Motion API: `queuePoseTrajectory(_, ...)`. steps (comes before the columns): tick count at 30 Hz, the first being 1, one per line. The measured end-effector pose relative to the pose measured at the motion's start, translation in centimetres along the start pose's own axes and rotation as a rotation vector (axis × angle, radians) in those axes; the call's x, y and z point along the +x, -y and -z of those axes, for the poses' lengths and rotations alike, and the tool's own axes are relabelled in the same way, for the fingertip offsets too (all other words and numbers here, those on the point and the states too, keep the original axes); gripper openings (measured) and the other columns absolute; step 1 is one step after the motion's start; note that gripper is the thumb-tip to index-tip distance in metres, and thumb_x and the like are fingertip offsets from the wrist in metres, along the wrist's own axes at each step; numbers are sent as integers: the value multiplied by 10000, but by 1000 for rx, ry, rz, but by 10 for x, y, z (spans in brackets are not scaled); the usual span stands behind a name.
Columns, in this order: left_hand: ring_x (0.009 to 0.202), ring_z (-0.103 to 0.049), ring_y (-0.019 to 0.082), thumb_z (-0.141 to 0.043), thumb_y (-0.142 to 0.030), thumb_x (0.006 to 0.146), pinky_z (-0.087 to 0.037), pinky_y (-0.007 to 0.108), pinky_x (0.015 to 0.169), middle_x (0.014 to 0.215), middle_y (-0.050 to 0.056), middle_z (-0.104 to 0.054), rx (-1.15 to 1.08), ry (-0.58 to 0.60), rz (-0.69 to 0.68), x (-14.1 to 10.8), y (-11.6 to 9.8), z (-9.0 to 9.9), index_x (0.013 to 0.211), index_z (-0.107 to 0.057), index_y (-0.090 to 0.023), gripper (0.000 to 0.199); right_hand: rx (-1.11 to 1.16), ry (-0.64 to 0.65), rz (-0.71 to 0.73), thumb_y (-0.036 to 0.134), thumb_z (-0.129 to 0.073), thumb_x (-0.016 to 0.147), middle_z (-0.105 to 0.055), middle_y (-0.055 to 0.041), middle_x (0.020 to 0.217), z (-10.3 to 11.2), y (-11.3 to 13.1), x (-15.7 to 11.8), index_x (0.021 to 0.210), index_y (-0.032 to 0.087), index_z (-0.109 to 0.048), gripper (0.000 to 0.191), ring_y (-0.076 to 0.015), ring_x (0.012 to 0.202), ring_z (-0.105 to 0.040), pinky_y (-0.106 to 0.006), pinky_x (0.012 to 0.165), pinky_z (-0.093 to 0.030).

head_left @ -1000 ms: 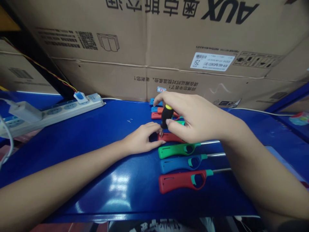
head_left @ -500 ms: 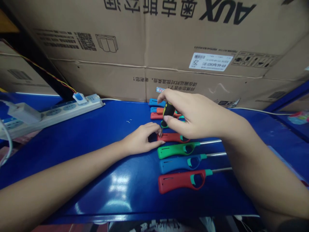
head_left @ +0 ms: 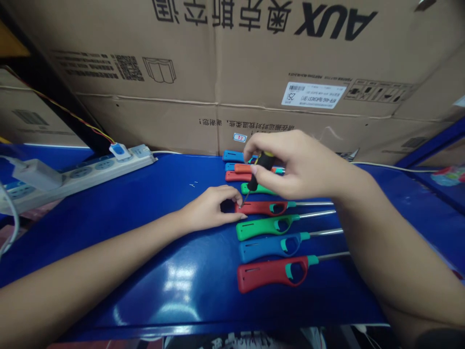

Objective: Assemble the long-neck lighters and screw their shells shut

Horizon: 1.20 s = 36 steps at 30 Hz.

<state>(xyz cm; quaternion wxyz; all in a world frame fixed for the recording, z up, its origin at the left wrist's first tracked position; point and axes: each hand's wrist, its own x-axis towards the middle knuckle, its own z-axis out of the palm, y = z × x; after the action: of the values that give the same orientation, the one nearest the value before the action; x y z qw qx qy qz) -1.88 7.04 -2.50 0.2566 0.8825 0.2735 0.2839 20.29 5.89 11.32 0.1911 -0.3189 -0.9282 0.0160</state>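
My right hand [head_left: 303,167] is closed around the black and yellow handle of a screwdriver [head_left: 262,170], which leans to the right. Its thin tip points down at the butt end of a red gas lighter [head_left: 254,208]; I cannot tell whether it is seated in the screw hole. At that same end, the thumb and fingers of my left hand [head_left: 209,209] grip the lighter from both sides. Nearer to me lie a green lighter [head_left: 261,227], a blue lighter [head_left: 259,247] and another red lighter [head_left: 261,275], side by side with metal rods pointing right.
Beyond my hands lie more lighters, among them a green one [head_left: 247,188] and a blue one [head_left: 232,156]. Small pale slivers [head_left: 193,184] rest on the blue tabletop [head_left: 145,252]. A power strip [head_left: 90,169] stands left, and a large cardboard box [head_left: 181,121] closes off the back.
The screwdriver has tilted further over to the right, with my right hand shifting slightly right. More of the gripped red lighter shows, including its trigger and rod. My left hand stays in place.
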Motion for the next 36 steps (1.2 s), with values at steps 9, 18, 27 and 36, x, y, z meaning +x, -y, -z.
queuePoseTrajectory(9, 845, -683, 172, -603, -223, 963, -516, 287, 793, 929, 51, -733, 94, 147, -40, 10, -10, 18, 930, -691, -177, 105, -249, -47, -214, 280, -562, 814, -683, -11, 700, 12, -35, -6, 962, 205, -697, 214, -167, 598, -556, -279, 573, -307)
queuePoseTrajectory(18, 873, -611, 241, -483, -231, 1000, -479, 357, 784, 914, 90, -665, 663, 326, -305, 27, -18, 25, 931, -636, -182, 176, -211, 1, -185, 289, -528, 864, -745, -39, 833, 7, -36, -6, 1067, 200, -674, 266, -167, 638, -591, -279, 587, -302)
queuePoseTrajectory(27, 892, -645, 233, -452, -272, 1043, -504, 364, 821, 1067, 115, -685, 772, 242, -182, 29, -24, 22, 931, -704, -148, 303, -233, -61, -99, 306, -484, 946, -746, -40, 874, -10, -35, 0, 1009, 204, -653, 207, -189, 716, -618, -287, 615, -273)
queuePoseTrajectory(36, 972, -640, 267, -394, -306, 1030, -535, 418, 913, 1100, 157, -644, 795, 153, 115, 16, 11, 67, 945, -724, -123, 387, -243, -44, -106, 318, -456, 978, -737, -26, 823, -21, -35, 3, 960, 208, -616, 195, -184, 688, -612, -284, 600, -261)
